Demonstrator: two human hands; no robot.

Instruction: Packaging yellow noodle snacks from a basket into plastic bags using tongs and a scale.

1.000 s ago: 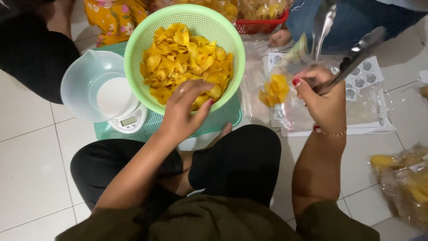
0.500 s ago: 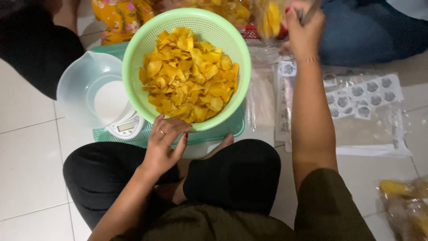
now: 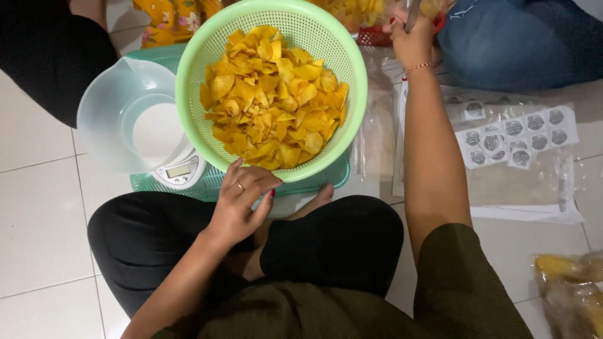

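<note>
A clear jug (image 3: 125, 119) sits on a small scale (image 3: 181, 172), up and to the left of the left hand (image 3: 242, 201). That hand is loosely curled, fingers half open, and holds nothing; its fingertips touch the near rim of the green colander (image 3: 195, 56), which is heaped with yellow chips (image 3: 273, 94) and rests on a teal tray (image 3: 314, 182) on the tiled floor. A steady touch at that rim would likely keep the colander from tipping while the other arm stretches across. Between the hands lie clear bags (image 3: 377, 138), and a sheet of round stickers (image 3: 515, 135) lies to the right of the forearm. The right hand (image 3: 411, 37) reaches far forward, closed around a slim metal tool (image 3: 412, 14); its working end is out of view. A firm, level grip seems wise there.
</note>
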